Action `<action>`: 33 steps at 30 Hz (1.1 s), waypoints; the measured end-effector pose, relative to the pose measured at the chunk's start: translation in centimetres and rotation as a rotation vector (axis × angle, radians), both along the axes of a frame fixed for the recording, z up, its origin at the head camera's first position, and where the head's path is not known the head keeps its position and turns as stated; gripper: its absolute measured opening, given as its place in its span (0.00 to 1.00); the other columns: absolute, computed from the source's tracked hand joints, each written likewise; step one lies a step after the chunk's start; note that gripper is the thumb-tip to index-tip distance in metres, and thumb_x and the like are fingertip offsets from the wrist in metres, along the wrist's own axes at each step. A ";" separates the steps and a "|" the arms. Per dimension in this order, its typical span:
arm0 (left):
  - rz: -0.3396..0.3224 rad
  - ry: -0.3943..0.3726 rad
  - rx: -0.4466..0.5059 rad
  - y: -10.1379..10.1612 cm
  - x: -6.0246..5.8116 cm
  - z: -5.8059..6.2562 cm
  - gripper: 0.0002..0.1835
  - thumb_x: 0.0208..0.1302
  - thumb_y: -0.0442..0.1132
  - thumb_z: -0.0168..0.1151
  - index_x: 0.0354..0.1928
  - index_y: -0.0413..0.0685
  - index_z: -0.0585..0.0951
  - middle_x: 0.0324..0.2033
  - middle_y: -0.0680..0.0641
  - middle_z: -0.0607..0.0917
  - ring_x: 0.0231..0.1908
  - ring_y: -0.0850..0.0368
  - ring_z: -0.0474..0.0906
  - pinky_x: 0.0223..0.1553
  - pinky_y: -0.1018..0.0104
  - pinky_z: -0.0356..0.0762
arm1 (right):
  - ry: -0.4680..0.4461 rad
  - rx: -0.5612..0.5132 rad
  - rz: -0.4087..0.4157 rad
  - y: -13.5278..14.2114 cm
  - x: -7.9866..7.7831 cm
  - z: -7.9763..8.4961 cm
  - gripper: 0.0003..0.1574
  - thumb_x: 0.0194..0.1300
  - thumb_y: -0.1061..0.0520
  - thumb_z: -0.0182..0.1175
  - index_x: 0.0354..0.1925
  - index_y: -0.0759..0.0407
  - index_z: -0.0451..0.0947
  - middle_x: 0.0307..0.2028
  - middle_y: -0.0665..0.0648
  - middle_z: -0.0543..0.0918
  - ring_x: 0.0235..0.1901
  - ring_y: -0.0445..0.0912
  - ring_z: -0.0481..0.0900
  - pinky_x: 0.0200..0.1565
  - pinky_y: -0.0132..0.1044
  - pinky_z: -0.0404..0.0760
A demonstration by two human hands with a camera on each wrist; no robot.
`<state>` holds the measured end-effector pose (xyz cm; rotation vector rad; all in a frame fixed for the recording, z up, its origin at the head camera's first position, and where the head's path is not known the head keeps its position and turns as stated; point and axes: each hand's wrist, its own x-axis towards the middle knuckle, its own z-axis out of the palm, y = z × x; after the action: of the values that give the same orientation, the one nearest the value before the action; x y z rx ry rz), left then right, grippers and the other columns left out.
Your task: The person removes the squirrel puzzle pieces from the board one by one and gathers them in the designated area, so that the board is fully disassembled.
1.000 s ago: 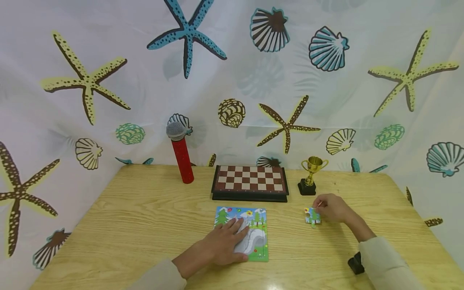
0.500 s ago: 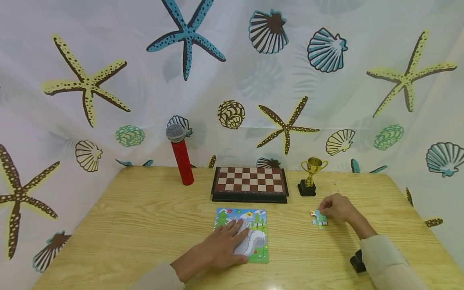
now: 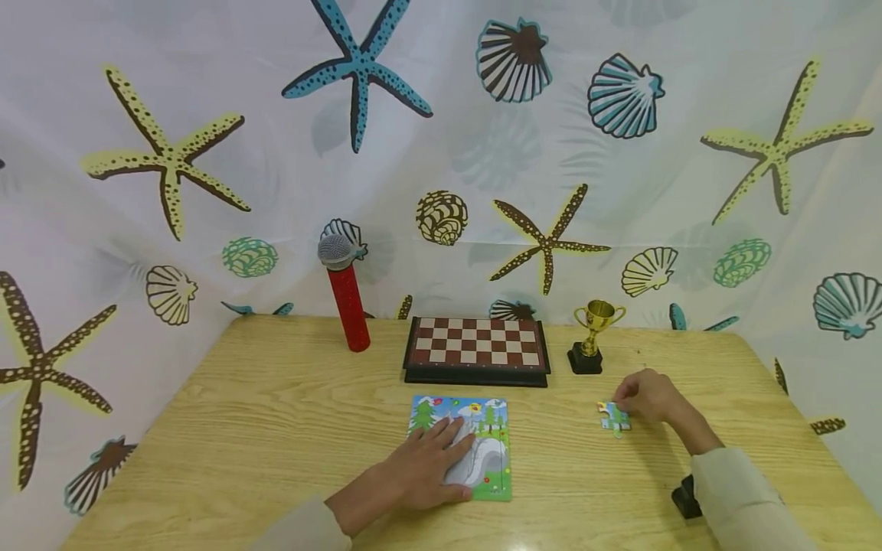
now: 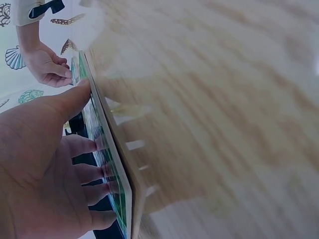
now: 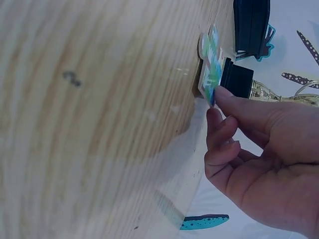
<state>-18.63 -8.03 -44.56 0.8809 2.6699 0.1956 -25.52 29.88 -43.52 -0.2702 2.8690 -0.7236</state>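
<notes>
A jigsaw puzzle board (image 3: 498, 482) with trees, sky and a grey shape lies on the wooden table. My left hand (image 3: 430, 463) rests on it, fingers spread, hiding part of the picture. In the left wrist view the fingers of this hand (image 4: 45, 164) reach over the edge of the board (image 4: 110, 149). To the right, my right hand (image 3: 648, 396) pinches a jigsaw piece (image 3: 616, 418) with green and blue print by one corner. Thumb and fingertip hold that piece (image 5: 212, 69) tilted close to the tabletop in the right wrist view.
Behind the board stands a folded chessboard (image 3: 475, 344). A gold trophy cup (image 3: 594, 325) on a black base is beyond my right hand. A red microphone (image 3: 347, 298) stands at the back left. A patterned cloth (image 3: 413, 153) hangs behind the table (image 3: 276, 428).
My right hand has moved a short way to the right with the jigsaw piece, slowing in the last half second. The left hand stays on the puzzle board.
</notes>
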 end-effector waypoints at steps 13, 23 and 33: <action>-0.007 0.025 -0.010 -0.2 0.1 -0.3 0.41 0.63 0.67 0.49 0.73 0.58 0.56 0.75 0.47 0.51 0.74 0.46 0.47 0.69 0.40 0.52 | 0.057 -0.072 0.083 -3.2 -0.1 0.2 0.03 0.60 0.64 0.61 0.30 0.64 0.81 0.25 0.56 0.83 0.23 0.42 0.75 0.28 0.36 0.74; -0.026 0.058 -0.011 -0.5 0.3 0.0 0.39 0.65 0.66 0.47 0.73 0.57 0.56 0.74 0.47 0.52 0.74 0.46 0.48 0.68 0.40 0.55 | 0.089 -0.148 0.142 -9.1 0.0 0.5 0.03 0.59 0.64 0.63 0.29 0.63 0.81 0.26 0.54 0.83 0.24 0.39 0.73 0.27 0.32 0.72; 0.025 0.043 0.020 -2.4 0.0 0.0 0.39 0.65 0.65 0.49 0.72 0.54 0.58 0.74 0.44 0.54 0.73 0.43 0.50 0.66 0.37 0.55 | 0.109 -0.194 0.208 -14.8 -0.8 -0.3 0.02 0.56 0.64 0.66 0.29 0.63 0.82 0.25 0.54 0.84 0.25 0.38 0.74 0.28 0.30 0.73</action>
<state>-18.67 -10.45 -44.54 0.8674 2.7243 0.2123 -26.34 15.10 -43.84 -0.6428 2.8132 -0.9726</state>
